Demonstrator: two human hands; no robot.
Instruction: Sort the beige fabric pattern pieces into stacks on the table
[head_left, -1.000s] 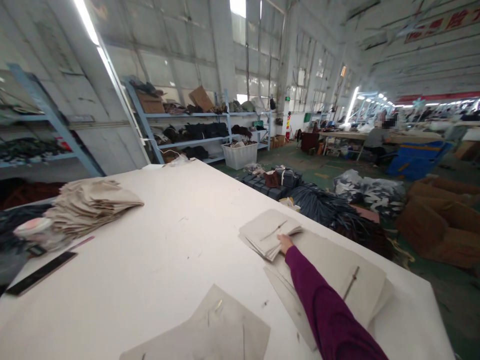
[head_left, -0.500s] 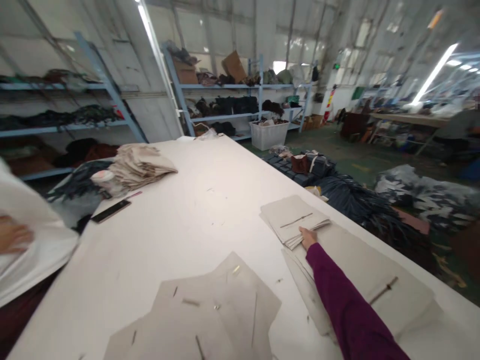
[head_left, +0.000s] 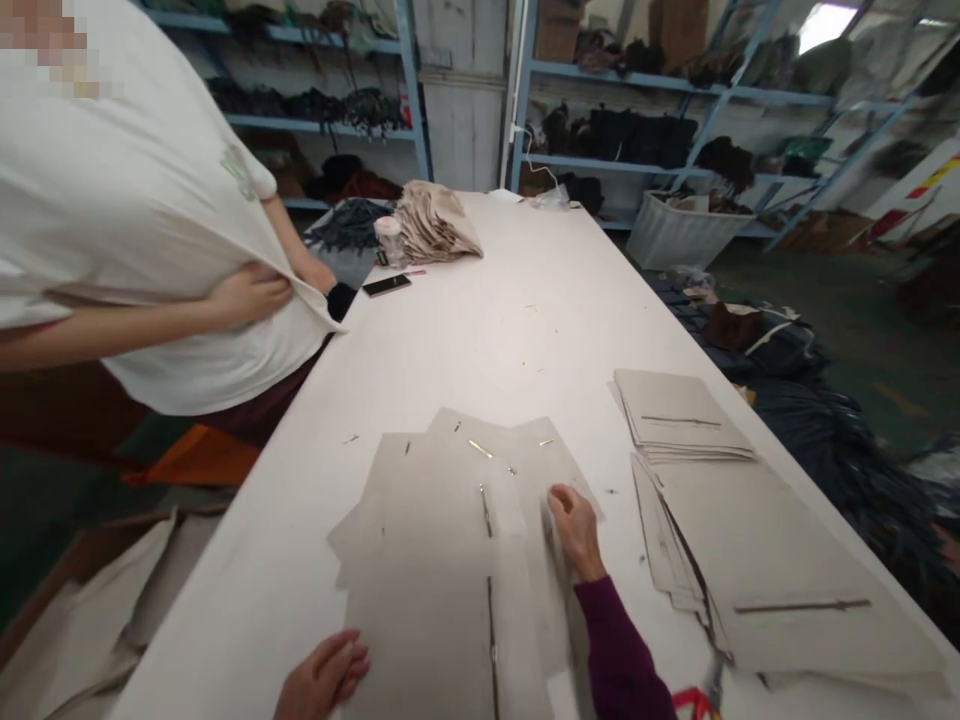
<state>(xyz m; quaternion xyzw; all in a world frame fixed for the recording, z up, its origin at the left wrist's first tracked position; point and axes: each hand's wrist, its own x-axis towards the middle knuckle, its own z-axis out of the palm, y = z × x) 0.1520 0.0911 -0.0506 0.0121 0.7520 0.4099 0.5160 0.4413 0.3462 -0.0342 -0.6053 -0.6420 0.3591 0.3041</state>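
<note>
Right hand [head_left: 574,530] pinches the right edge of grey pattern sheets [head_left: 450,540] on the near tabletop [head_left: 480,320]; left hand [head_left: 324,678] rests open, empty, beside them.

grey card pieces [head_left: 442,520], overlapped, flat on table

The light is bright and even, so the white counter [head_left: 525,330] almost glows. A window [head_left: 825,20] at the top right shines very white. Shadows are soft. The shelves [head_left: 600,100] bend and blur near the edges.
</note>
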